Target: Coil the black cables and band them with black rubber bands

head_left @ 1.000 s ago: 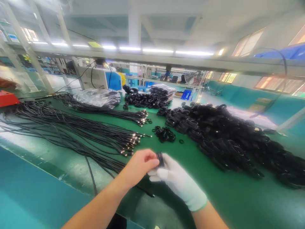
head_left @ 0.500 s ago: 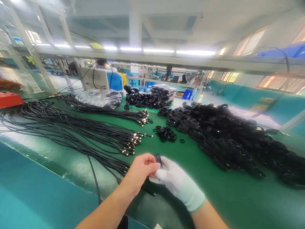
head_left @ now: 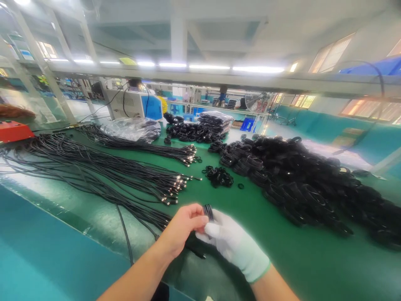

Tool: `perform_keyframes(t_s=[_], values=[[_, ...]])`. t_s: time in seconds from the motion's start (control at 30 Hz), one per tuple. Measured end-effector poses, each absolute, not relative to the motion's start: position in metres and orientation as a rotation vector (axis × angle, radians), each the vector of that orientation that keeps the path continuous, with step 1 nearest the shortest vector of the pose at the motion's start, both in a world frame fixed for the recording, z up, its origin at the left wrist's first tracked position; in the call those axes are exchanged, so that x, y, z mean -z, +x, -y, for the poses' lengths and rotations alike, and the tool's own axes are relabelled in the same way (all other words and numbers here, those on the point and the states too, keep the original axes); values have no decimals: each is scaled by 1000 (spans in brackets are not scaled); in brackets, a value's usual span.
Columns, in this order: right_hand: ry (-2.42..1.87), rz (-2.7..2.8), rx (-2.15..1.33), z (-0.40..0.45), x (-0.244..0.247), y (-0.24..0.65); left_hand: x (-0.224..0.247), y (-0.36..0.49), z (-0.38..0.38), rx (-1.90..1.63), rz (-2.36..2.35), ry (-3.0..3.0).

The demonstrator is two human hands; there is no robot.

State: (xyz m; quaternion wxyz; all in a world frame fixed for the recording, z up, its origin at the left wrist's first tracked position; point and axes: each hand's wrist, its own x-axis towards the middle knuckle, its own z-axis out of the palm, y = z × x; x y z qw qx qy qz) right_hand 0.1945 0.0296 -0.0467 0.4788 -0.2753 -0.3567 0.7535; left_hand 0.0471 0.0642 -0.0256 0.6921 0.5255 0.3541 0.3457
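Note:
A coiled black cable [head_left: 208,212] is held between my two hands above the green bench mat. Bare fingers of my left hand [head_left: 184,223] pinch the coil from the left. On its right side, my right hand [head_left: 230,238], in a white glove, is closed around it, hiding much of the coil. A black cable end [head_left: 197,253] pokes out below my hands. Just left of them lie long straight black cables [head_left: 125,167] with metal plugs at their right ends. Beyond my hands is a small heap of black rings [head_left: 218,176], with one loose ring [head_left: 240,186] beside it.
A large pile of coiled black cables [head_left: 300,179] covers the right of the bench. Farther back are more coils [head_left: 194,131], a clear plastic bag [head_left: 130,129] and a white-and-blue machine [head_left: 134,104]. A red box [head_left: 14,131] stands far left. A shelf beam [head_left: 200,77] crosses overhead.
Both hands stay nearly in place, still on the coil. Slightly more of the coil's loops shows between the fingers now. The view has shifted very slightly.

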Motion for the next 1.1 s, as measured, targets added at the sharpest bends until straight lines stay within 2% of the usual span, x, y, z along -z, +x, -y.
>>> perform_keyframes(t_s=[0.1, 0.2, 0.3, 0.57, 0.67, 0.77, 0.97, 1.03, 1.1], values=[[-705, 870, -1838, -30, 47, 196, 20, 41, -68, -731, -921, 1405], [-703, 889, -1867, -31, 45, 196, 14, 38, -69, -868, -1160, 1776], [-690, 921, -1886, -30, 44, 194, 16, 42, -69, -996, -1162, 2037], [-609, 893, -1893, -27, 44, 187, 39, 52, -74, -1250, -1163, 1975], [-594, 853, -1882, -29, 46, 187, 30, 51, -80, -1146, -1193, 2009], [-478, 731, -1972, -30, 47, 194, 10, 40, -87, -896, -1092, 1918], [-248, 783, -2248, -29, 44, 201, -12, 15, -101, -572, -543, 1630], [-297, 824, -2295, -29, 42, 199, -10, 16, -103, -534, -446, 1585], [-461, 816, -2195, -30, 40, 197, -8, 18, -104, -532, -497, 1615]])
